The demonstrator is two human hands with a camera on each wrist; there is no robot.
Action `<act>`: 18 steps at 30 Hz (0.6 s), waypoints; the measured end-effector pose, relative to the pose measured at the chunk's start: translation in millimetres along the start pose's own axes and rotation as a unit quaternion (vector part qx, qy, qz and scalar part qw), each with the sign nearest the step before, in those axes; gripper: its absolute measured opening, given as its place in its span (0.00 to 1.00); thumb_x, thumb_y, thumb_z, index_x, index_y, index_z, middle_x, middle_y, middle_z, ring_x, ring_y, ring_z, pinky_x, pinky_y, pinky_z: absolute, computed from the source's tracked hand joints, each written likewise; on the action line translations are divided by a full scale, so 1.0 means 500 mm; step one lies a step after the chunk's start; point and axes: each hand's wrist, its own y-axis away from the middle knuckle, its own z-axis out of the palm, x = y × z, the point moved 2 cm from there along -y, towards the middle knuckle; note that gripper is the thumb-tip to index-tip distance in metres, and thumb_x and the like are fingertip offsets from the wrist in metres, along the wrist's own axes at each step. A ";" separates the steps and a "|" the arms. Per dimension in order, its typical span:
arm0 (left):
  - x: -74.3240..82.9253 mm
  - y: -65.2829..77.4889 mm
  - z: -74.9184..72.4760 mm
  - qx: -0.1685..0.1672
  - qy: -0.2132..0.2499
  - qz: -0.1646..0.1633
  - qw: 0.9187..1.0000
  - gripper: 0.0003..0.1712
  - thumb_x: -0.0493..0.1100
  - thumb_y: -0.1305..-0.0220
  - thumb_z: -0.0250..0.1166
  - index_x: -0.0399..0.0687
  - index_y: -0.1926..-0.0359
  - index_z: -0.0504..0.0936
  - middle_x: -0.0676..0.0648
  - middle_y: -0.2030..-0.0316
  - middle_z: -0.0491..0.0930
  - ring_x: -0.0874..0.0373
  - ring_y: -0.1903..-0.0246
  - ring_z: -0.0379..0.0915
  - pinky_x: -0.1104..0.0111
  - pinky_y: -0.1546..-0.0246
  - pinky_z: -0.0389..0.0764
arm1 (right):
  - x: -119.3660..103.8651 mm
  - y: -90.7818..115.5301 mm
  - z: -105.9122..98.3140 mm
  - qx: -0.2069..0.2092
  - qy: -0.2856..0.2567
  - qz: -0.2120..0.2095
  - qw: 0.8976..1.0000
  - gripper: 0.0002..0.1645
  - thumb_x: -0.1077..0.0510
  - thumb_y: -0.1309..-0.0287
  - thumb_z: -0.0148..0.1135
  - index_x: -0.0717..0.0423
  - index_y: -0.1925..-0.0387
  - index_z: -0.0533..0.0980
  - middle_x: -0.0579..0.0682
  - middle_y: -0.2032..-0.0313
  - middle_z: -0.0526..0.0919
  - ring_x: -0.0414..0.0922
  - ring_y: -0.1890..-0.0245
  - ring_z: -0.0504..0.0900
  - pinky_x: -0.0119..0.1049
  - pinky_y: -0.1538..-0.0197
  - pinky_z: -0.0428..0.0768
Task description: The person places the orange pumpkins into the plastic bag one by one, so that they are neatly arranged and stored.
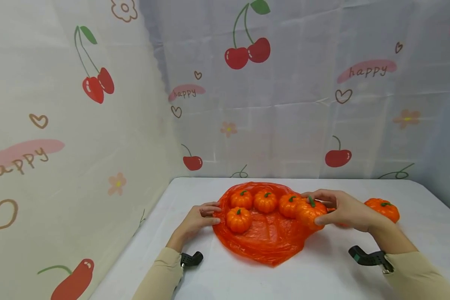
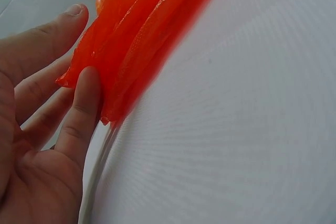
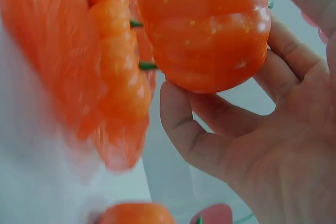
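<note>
A thin orange-red plastic bag lies spread on the table. Several small orange toy pumpkins with green stems sit inside its raised rim. At the bag's left side, my left hand touches the edge with loosely bent fingers; in the left wrist view the thumb stands apart from the plastic. My right hand grips another pumpkin between thumb and fingers, over the bag's right edge. This held pumpkin looks larger and clear of the others in the right wrist view.
To the right of the right hand, an orange pumpkin rests on the white table. Part of another orange thing shows under that hand, mostly hidden. A curtain printed with cherries hangs behind the table and along its left side.
</note>
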 end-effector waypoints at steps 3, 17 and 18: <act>0.000 0.001 0.001 0.001 0.001 0.003 1.000 0.21 0.46 0.40 0.77 0.51 0.46 0.89 0.49 0.31 0.75 0.43 0.32 0.71 0.61 0.42 0.84 | -0.012 -0.019 0.013 0.013 0.012 0.004 1.000 0.33 0.55 0.46 0.78 0.53 0.39 0.76 0.62 0.27 0.69 0.70 0.29 0.66 0.39 0.48 0.88; -0.003 0.000 -0.003 -0.003 -0.008 0.004 1.000 0.21 0.47 0.39 0.76 0.52 0.45 0.88 0.50 0.30 0.75 0.44 0.32 0.71 0.60 0.39 0.82 | -0.031 -0.086 0.057 0.022 -0.023 0.059 0.998 0.38 0.52 0.46 0.79 0.54 0.36 0.74 0.62 0.27 0.67 0.67 0.29 0.67 0.49 0.41 0.85; -0.002 0.000 -0.004 -0.003 -0.007 0.003 1.000 0.21 0.47 0.39 0.76 0.52 0.45 0.88 0.50 0.30 0.74 0.44 0.31 0.70 0.60 0.39 0.82 | -0.032 -0.092 0.061 0.023 -0.020 0.059 0.998 0.37 0.52 0.46 0.79 0.53 0.37 0.74 0.62 0.27 0.67 0.68 0.28 0.65 0.50 0.40 0.84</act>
